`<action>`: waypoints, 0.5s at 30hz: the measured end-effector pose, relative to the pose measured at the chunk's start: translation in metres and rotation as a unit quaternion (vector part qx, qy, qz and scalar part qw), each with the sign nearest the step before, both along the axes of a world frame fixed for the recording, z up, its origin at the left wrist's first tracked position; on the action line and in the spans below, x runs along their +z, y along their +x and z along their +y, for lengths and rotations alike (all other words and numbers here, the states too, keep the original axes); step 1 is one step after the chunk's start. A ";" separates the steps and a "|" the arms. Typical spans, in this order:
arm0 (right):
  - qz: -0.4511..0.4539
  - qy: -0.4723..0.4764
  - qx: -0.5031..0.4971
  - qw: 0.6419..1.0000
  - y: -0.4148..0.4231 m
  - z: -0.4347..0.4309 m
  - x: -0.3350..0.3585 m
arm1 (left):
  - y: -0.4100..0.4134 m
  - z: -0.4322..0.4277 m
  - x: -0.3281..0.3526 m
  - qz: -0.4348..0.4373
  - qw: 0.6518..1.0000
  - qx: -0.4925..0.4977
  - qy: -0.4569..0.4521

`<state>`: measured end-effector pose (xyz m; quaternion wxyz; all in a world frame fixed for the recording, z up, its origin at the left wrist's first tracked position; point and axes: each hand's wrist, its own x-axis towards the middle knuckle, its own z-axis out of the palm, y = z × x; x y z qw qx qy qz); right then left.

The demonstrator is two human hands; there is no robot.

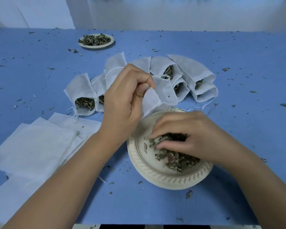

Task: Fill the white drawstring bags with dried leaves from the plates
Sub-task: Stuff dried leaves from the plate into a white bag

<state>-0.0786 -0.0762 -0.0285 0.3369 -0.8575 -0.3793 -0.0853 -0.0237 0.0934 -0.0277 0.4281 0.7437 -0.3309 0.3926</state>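
Toward the near left corner of the blue worktop (pixel 139 204) lies a stack of flat, empty white cloth drawstring bags (pixel 33 146), none of them started. Just right of the stack, by the middle of the front edge, sits a round cream plate with a ridged rim (pixel 162 180). It holds only a thin layer of crumbled green-brown dried leaves (pixel 177 161). The right hand (pixel 195 139) rests on that pile, fingers together and curled with the thumb around a clump of leaves. Just past the plate's far rim, the left hand (pixel 122 100) holds up a limp white bag (pixel 160 95), pinching its edge between the thumb and curled fingers. What it contains cannot be told. Behind the hands, across the middle of the worktop, a row of stuffed white bags (pixel 196 75) lies on its side, with mouths open and leaves showing. Toward the far edge, left of centre, a second cream plate (pixel 96 46) is still heaped with leaves. Leaf crumbs (pixel 189 194) are scattered everywhere. The job looks roughly midway: several bags are filled and one is in hand, while the empty stack and the full far plate remain.
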 end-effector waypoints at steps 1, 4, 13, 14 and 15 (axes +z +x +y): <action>-0.007 0.053 -0.002 0.999 0.000 -0.003 0.002 | 0.000 0.000 0.000 0.000 1.000 -0.003 0.001; 0.011 0.226 0.012 0.974 0.000 -0.011 0.007 | 0.000 0.000 0.000 -0.011 1.000 -0.016 0.017; 0.049 0.468 -0.110 0.876 0.004 -0.007 0.005 | -0.003 -0.006 -0.002 -0.036 0.995 -0.077 0.059; 0.039 0.454 -0.121 0.882 0.003 -0.005 0.004 | -0.003 -0.005 -0.002 -0.037 0.995 -0.075 0.055; 0.029 0.433 -0.126 0.892 0.002 -0.004 0.003 | -0.002 -0.005 -0.003 -0.039 0.995 -0.072 0.051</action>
